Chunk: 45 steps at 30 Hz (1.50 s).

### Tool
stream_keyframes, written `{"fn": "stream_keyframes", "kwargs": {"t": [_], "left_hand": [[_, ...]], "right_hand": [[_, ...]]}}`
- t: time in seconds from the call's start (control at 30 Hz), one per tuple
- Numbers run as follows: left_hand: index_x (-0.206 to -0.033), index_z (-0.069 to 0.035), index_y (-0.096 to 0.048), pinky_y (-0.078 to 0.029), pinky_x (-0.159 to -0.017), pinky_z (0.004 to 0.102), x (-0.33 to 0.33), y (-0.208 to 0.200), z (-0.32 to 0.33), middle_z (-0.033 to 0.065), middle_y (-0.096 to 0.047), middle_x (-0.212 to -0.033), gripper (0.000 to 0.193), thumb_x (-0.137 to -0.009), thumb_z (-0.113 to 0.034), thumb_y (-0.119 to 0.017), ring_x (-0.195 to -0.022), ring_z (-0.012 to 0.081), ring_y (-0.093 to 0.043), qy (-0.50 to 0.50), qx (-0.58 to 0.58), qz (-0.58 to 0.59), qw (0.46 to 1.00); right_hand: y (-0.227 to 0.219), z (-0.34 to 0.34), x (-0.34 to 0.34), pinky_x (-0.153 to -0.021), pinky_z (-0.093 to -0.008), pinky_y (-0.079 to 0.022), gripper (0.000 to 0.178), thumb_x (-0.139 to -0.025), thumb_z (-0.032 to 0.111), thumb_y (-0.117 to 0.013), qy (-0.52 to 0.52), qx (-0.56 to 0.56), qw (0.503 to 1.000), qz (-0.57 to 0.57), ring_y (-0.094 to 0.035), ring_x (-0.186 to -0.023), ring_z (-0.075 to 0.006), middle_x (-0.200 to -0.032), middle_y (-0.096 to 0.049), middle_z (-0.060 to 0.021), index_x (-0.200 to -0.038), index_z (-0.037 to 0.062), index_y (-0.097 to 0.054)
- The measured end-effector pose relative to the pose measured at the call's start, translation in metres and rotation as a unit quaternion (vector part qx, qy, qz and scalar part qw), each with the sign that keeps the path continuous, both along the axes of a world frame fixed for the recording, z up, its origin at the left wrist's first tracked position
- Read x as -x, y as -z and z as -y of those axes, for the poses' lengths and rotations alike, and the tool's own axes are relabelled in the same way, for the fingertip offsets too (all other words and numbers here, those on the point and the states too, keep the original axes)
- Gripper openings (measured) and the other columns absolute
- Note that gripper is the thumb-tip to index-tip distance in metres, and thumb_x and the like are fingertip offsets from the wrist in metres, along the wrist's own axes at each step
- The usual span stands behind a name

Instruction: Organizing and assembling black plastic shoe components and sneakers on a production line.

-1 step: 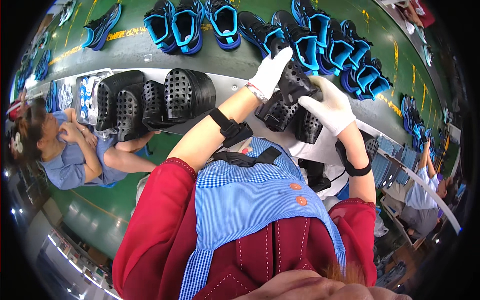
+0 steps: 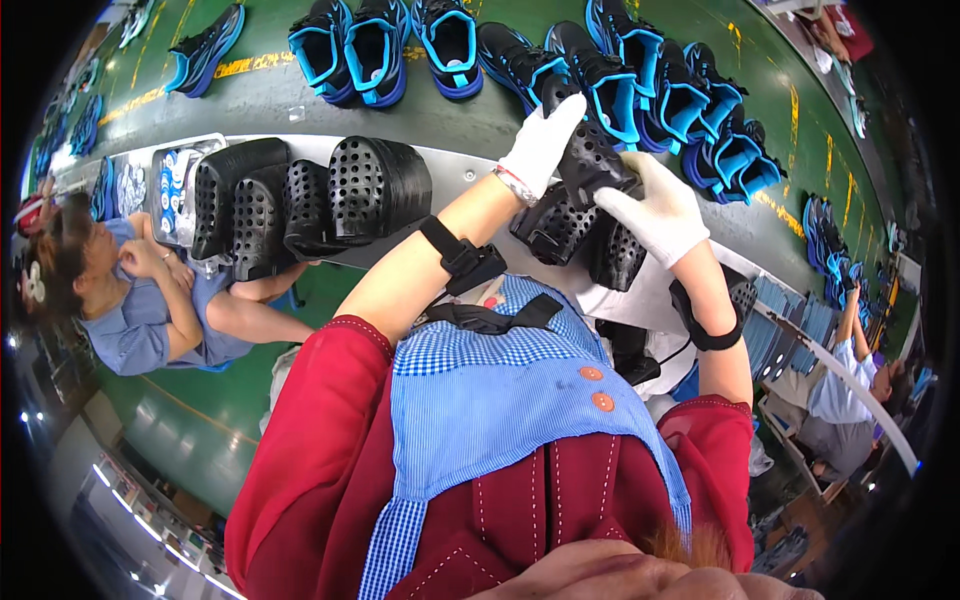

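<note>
The left hand (image 2: 540,152) and right hand (image 2: 662,214), both white-gloved, hold a black form (image 2: 592,162) between them; it looks curved, slightly shiny and pierced by round holes (much like the perforated pieces (image 2: 616,256) just beside the right hand).

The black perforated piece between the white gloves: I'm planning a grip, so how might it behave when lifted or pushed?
The black perforated piece is probably fairly stiff, as its curved form shows no visible sag. Its shiny surface may be slippery. Its rounded sides could make it rock if pushed.
</note>
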<state>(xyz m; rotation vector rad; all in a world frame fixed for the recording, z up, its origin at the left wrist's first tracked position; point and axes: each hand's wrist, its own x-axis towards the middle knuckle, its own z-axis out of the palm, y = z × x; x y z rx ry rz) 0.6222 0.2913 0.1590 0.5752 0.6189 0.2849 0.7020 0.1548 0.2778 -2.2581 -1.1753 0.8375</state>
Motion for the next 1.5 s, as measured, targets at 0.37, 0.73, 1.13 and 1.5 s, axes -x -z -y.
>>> {"fn": "stream_keyframes", "kwargs": {"t": [0.37, 0.73, 1.13, 1.5], "left_hand": [[-0.105, -0.003, -0.057, -0.051, -0.077, 0.0279, -0.008, 0.004, -0.007, 0.0051, -0.062, -0.097, 0.034, -0.086, -0.028, -0.068, -0.086, 0.0138, -0.060, -0.110, 0.021, 0.031, 0.993], [-0.126, -0.007, -0.052, -0.044, -0.097, 0.0386, 0.022, 0.033, -0.009, 0.0171, -0.053, -0.124, 0.054, -0.079, -0.030, -0.064, -0.114, 0.0332, -0.053, 0.164, -0.657, -0.122, 0.725], [-0.096, -0.009, -0.065, -0.052, -0.073, 0.0405, -0.003, 0.051, -0.039, 0.0117, -0.067, -0.086, 0.032, -0.080, -0.036, -0.064, -0.082, 0.0291, -0.066, 0.271, -0.672, -0.356, 0.590], [-0.118, -0.019, -0.063, -0.048, -0.090, 0.0363, -0.025, 0.108, -0.064, 0.0091, -0.063, -0.120, 0.036, -0.092, -0.035, -0.044, -0.111, 0.0259, -0.060, 0.441, -0.594, -0.349, 0.575]], "right_hand": [[0.034, -0.032, -0.034, -0.071, -0.0353, -0.051, 0.048, -0.073, 0.044, -0.063, 0.043, 0.068, 0.996, -0.022, -0.066, -0.074, -0.0311, -0.075, -0.066, -0.0176, -0.099, 0.0027, -0.063], [0.052, -0.080, -0.073, -0.077, -0.0387, -0.051, 0.049, -0.072, 0.046, -0.054, -0.070, 0.199, 0.974, 0.084, -0.065, -0.083, -0.0364, -0.081, -0.065, -0.0234, -0.087, 0.0015, -0.068], [0.125, -0.165, -0.038, -0.087, -0.0410, -0.050, 0.046, -0.083, 0.045, -0.058, -0.034, 0.212, 0.968, 0.127, -0.063, -0.100, -0.0344, -0.102, -0.067, -0.0197, -0.101, 0.0033, -0.065], [0.181, -0.207, -0.039, -0.085, -0.0401, -0.052, 0.038, -0.085, 0.040, -0.057, -0.081, 0.255, 0.959, 0.094, -0.064, -0.100, -0.0315, -0.106, -0.066, -0.0173, -0.101, 0.0087, -0.070]]}}
